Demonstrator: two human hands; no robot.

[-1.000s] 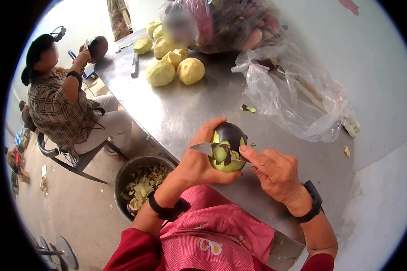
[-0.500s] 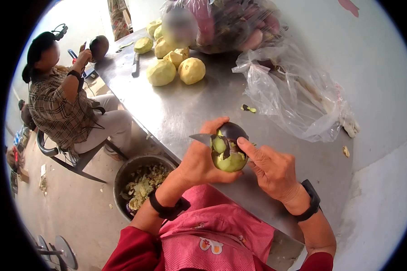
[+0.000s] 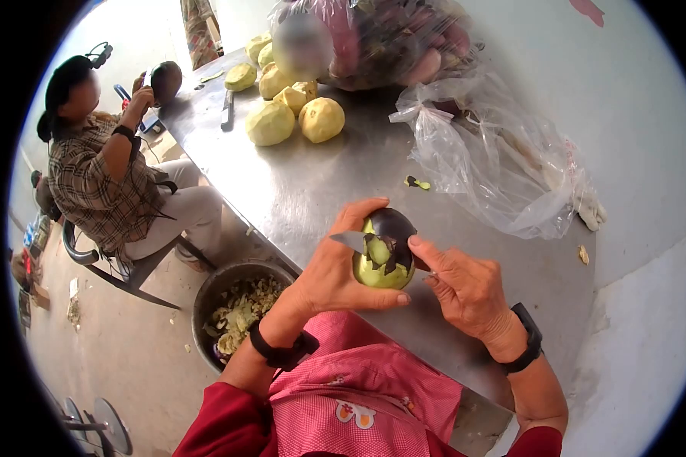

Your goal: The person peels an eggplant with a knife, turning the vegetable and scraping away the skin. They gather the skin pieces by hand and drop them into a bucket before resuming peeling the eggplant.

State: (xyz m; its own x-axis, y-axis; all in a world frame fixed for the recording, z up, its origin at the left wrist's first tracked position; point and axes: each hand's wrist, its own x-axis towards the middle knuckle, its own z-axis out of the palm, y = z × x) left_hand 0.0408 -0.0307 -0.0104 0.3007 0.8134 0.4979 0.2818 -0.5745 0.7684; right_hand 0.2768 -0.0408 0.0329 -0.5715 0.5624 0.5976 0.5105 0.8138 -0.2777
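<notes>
My left hand (image 3: 341,268) cups a round eggplant (image 3: 392,228) from the left, its thumb along the lower side. Dark purple skin covers the upper part, while the lower part is bare and pale green. A knife blade (image 3: 347,241) pokes out on the eggplant's left side, and a strip of peel (image 3: 379,251) hangs over it. My right hand (image 3: 469,289) is closed around the knife's handle, which is mostly hidden, with a fingertip against the eggplant's right side.
Peeled eggplants (image 3: 270,123) and another knife (image 3: 227,111) lie on the metal table (image 3: 343,171). Behind them stands a plastic bag of eggplants (image 3: 404,46). A peel scrap (image 3: 417,182) lies nearer. A bowl of peelings (image 3: 201,305) stands on the floor. A seated person (image 3: 107,175) holds a dark eggplant.
The knife blade has shifted slightly right and down across the eggplant. The eggplant has turned a little, showing more dark skin and the hanging peel. My right hand has moved slightly right.
</notes>
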